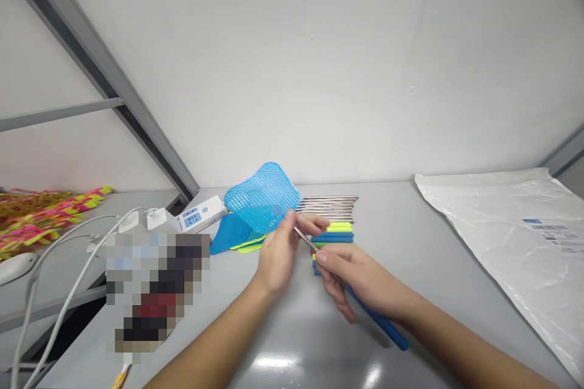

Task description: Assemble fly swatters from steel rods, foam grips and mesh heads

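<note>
A fly swatter with a blue mesh head (262, 194), a thin metal rod and a blue handle (381, 322) slants across the middle of the view. My left hand (278, 252) is closed round it where the head meets the rod, thumb on top. Lower down, my right hand (349, 270) pinches the rod close to the handle, which sticks out below the palm. Behind my hands lie several metal rods (340, 202) in a row. Blue and yellow handles (340, 236) lie just in front of them, partly hidden by my fingers. More mesh heads (228, 234), blue and yellow, are stacked at the left.
A white power strip (203, 214) with plugs and cables stands at the left against the wall. In front of it is a blurred-out patch (159, 292). A large white plastic mailing bag (506, 225) covers the right side. Colourful stringy items (50, 213) lie far left.
</note>
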Available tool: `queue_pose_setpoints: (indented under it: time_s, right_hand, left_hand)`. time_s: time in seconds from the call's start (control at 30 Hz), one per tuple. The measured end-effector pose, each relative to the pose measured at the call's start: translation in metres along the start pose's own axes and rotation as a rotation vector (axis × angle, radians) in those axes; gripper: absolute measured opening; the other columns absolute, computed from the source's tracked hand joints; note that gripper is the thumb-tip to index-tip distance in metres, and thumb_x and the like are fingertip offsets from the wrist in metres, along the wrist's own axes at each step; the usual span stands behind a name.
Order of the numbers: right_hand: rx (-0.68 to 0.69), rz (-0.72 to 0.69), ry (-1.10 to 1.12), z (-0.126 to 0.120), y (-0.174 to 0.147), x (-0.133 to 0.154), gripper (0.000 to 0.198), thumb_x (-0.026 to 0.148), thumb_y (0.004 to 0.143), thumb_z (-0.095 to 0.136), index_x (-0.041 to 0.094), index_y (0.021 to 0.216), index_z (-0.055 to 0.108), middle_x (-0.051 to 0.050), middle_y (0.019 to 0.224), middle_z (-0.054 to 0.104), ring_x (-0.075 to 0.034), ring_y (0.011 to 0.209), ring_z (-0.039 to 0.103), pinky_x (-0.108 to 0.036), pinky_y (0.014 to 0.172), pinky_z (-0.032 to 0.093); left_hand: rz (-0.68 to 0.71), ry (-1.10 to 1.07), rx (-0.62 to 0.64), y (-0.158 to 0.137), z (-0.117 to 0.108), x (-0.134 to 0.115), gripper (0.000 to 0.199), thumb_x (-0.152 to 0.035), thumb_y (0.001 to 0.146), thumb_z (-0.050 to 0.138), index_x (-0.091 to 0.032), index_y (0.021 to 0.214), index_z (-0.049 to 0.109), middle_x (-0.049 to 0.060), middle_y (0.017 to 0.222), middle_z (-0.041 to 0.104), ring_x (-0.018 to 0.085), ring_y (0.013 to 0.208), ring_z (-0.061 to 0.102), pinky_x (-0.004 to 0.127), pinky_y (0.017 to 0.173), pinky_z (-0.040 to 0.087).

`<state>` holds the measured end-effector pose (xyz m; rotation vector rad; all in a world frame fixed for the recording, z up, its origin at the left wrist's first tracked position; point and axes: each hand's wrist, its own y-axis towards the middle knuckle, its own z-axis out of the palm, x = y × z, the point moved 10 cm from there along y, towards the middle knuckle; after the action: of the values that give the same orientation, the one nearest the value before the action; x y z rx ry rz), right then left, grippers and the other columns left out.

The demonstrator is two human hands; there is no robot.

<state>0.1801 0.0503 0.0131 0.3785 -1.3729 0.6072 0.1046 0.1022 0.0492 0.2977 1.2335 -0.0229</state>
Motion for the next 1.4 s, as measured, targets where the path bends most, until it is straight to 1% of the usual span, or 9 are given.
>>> queue_pose_setpoints:
  time_s: [0.17, 0.27, 0.4, 0.57, 0.67, 0.77, 0.93, 1.03, 1.4]
  right_hand:
    - [0.056, 0.104, -0.033, 0.008, -0.003, -0.008, 0.037, 0.046, 0.092, 0.045, 0.020, 0.066, 0.040, 0.008, 0.048, 0.044, -0.005, 0.034, 0.041, -0.019, 0.039, 0.036]
    - [0.075, 0.132, -0.045, 0.010, -0.006, -0.009, 0.038, 0.046, 0.092, 0.046, 0.020, 0.065, 0.040, 0.008, 0.051, 0.043, -0.005, 0.036, 0.040, -0.018, 0.038, 0.037]
    - [0.080, 0.124, -0.065, 0.005, -0.011, -0.005, 0.042, 0.047, 0.092, 0.046, 0.020, 0.062, 0.039, 0.008, 0.051, 0.041, -0.005, 0.037, 0.040, -0.019, 0.038, 0.036]
    - [0.034, 0.103, 0.013, -0.007, -0.011, 0.000, 0.043, 0.053, 0.092, 0.045, 0.020, 0.066, 0.037, 0.009, 0.051, 0.033, -0.003, 0.037, 0.027, -0.018, 0.036, 0.024]
    - [0.041, 0.109, 0.023, -0.008, -0.008, 0.000, 0.044, 0.055, 0.090, 0.048, 0.021, 0.066, 0.035, 0.010, 0.052, 0.030, -0.004, 0.041, 0.022, -0.018, 0.036, 0.020]
    - [0.054, 0.113, 0.032, -0.005, -0.006, -0.002, 0.043, 0.055, 0.089, 0.050, 0.021, 0.067, 0.034, 0.010, 0.052, 0.028, -0.004, 0.042, 0.020, -0.019, 0.037, 0.018]
    - [0.105, 0.181, 0.001, 0.009, -0.010, -0.011, 0.043, 0.054, 0.090, 0.050, 0.021, 0.067, 0.033, 0.010, 0.053, 0.027, -0.005, 0.043, 0.019, -0.021, 0.039, 0.015]
    - [0.120, 0.207, -0.042, 0.010, -0.015, -0.011, 0.043, 0.053, 0.090, 0.049, 0.021, 0.067, 0.032, 0.010, 0.052, 0.026, -0.005, 0.044, 0.020, -0.021, 0.039, 0.015]
    - [0.092, 0.136, -0.124, -0.007, -0.013, 0.005, 0.045, 0.058, 0.089, 0.048, 0.021, 0.068, 0.034, 0.009, 0.054, 0.030, -0.005, 0.046, 0.023, -0.021, 0.043, 0.019]
  left_hand:
    - [0.203, -0.191, -0.404, 0.018, -0.073, -0.035, 0.043, -0.040, 0.091, 0.046, -0.016, 0.057, 0.057, 0.003, 0.070, 0.060, 0.013, 0.064, 0.057, 0.027, 0.068, 0.047]
    - [0.273, -0.213, -0.477, 0.020, -0.088, -0.044, 0.045, -0.040, 0.092, 0.044, -0.016, 0.055, 0.052, 0.002, 0.064, 0.054, 0.011, 0.057, 0.052, 0.024, 0.060, 0.044]
    - [0.229, -0.142, -0.366, 0.014, -0.062, -0.032, 0.046, -0.046, 0.094, 0.040, -0.017, 0.060, 0.053, 0.001, 0.062, 0.051, 0.011, 0.055, 0.048, 0.025, 0.058, 0.042]
    - [0.105, 0.083, -0.038, -0.008, 0.006, -0.001, 0.047, -0.044, 0.097, 0.035, -0.017, 0.067, 0.059, 0.004, 0.070, 0.056, 0.016, 0.071, 0.053, 0.028, 0.069, 0.041]
    - [0.095, 0.100, -0.033, -0.016, 0.014, 0.005, 0.045, -0.043, 0.096, 0.037, -0.018, 0.067, 0.059, 0.005, 0.072, 0.057, 0.017, 0.076, 0.053, 0.029, 0.073, 0.041]
    - [0.163, 0.065, -0.151, -0.009, -0.005, -0.009, 0.042, -0.041, 0.095, 0.042, -0.018, 0.063, 0.057, 0.004, 0.070, 0.056, 0.017, 0.071, 0.054, 0.029, 0.070, 0.042]
    - [0.374, -0.137, -0.534, 0.003, -0.078, -0.051, 0.041, -0.036, 0.093, 0.046, -0.018, 0.056, 0.044, -0.001, 0.061, 0.048, 0.009, 0.049, 0.045, 0.024, 0.052, 0.037]
    - [0.438, -0.142, -0.592, 0.005, -0.093, -0.063, 0.041, -0.036, 0.093, 0.044, -0.018, 0.057, 0.042, -0.002, 0.060, 0.046, 0.008, 0.046, 0.043, 0.023, 0.049, 0.035]
    - [0.126, 0.041, -0.125, -0.021, 0.006, -0.002, 0.046, -0.046, 0.096, 0.034, -0.018, 0.065, 0.054, 0.002, 0.066, 0.053, 0.013, 0.058, 0.048, 0.027, 0.058, 0.041]
